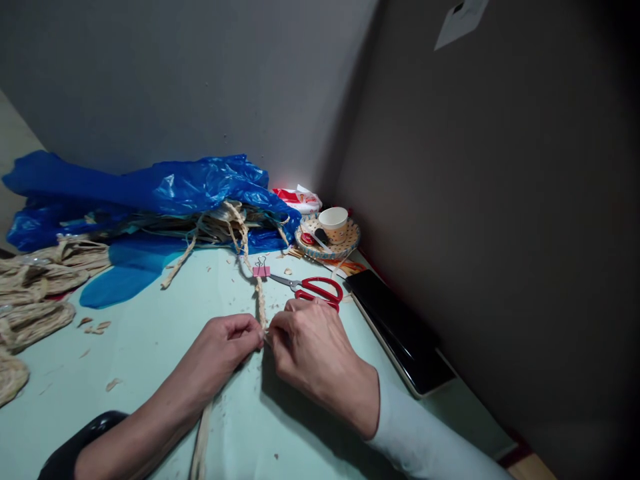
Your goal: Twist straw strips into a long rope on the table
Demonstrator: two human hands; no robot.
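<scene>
A braided cord of pale dried plant fibre (261,300) runs down the middle of the table, with a pink binder clip (261,271) on it. At its near end, my left hand (227,343) is closed, thumb and finger pinching the fibre. My right hand (317,353) grips the same end from the other side, fingers curled inward. The fingertips almost meet, so the exact strands between them are partly hidden. A loose fibre strand (201,443) trails toward me beneath my left wrist. Red-handled scissors (320,287) lie just beyond my right hand, their blades pointing at the clip.
A blue plastic bag (150,187) partly covers more fibre at the back. Fibre bundles (45,273) lie at left. At back right, a cup (334,230) stands on a patterned plate (353,245). A black phone-like slab (400,333) lies along the right wall.
</scene>
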